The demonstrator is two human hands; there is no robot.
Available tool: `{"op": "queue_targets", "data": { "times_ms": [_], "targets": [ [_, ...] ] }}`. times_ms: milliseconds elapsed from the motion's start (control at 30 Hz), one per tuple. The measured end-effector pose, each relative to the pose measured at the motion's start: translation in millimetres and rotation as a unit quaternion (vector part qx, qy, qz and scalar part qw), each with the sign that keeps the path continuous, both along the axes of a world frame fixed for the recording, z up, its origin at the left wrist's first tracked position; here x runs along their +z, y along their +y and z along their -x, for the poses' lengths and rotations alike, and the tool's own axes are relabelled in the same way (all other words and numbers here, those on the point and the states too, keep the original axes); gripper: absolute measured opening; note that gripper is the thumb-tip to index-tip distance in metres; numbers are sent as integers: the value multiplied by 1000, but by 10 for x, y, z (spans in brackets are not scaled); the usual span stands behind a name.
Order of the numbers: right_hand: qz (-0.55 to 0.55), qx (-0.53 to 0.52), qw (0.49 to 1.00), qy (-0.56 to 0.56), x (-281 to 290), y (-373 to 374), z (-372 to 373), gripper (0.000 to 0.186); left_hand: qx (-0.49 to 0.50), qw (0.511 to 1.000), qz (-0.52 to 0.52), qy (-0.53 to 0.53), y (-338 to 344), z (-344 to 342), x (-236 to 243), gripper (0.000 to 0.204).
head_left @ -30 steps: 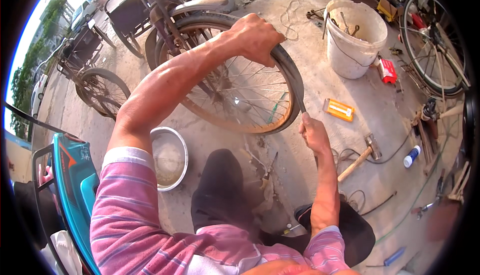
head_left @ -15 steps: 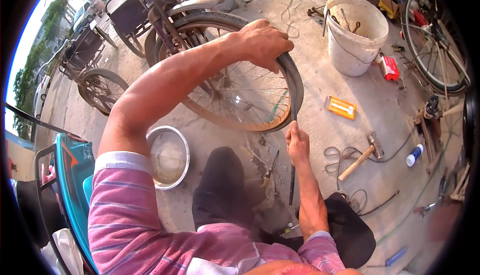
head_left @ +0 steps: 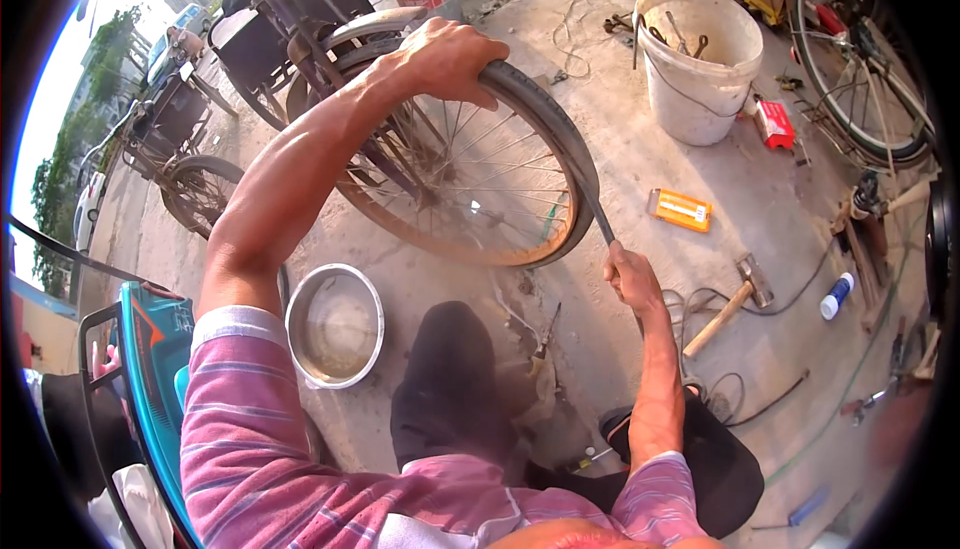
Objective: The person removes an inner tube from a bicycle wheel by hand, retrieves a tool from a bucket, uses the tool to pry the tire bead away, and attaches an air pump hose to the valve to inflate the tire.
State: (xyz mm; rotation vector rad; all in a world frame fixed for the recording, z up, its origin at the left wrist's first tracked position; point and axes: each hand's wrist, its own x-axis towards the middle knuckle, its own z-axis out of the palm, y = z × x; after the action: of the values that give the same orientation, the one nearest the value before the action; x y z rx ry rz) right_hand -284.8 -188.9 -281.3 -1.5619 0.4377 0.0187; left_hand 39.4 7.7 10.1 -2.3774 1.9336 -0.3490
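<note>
Left hand [head_left: 445, 54] is clamping the tyre [head_left: 545, 119] top, right hand [head_left: 630, 277] is fisting a lever [head_left: 598, 211] at its rim, steel bowl [head_left: 335, 325] sitting below.

I see a flat orange box [head_left: 679, 209] lying on the ground right of the wheel [head_left: 470, 179], and a small red box [head_left: 773, 123] beside the white bucket [head_left: 697, 99].

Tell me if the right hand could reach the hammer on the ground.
Probably yes: the hammer lies just right of the right hand, nothing between them, but that hand is gripping a tyre lever.
</note>
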Motion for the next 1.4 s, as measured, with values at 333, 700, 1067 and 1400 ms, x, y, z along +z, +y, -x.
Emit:
{"op": "queue_targets", "data": {
  "times_ms": [333, 700, 1067, 1400],
  "targets": [
    [-113, -192, 972, -70, -343, 1276, -397, 70, 48, 998, -4, -33, -14, 215, -9, 50],
    [98, -15, 994, -52, 191, 30, -240, 74, 76, 997, 10, 7, 89, 126, 21, 48],
    [-63, -164, 981, -78, -28, 1073, -426, 67, 74, 997, -12, -35, -53, 264, -66, 48],
    [53, -30, 995, -81, 46, 237, -347, 71, 59, 998, -22, -30, -34, 189, -50, 45]
  ]
}}
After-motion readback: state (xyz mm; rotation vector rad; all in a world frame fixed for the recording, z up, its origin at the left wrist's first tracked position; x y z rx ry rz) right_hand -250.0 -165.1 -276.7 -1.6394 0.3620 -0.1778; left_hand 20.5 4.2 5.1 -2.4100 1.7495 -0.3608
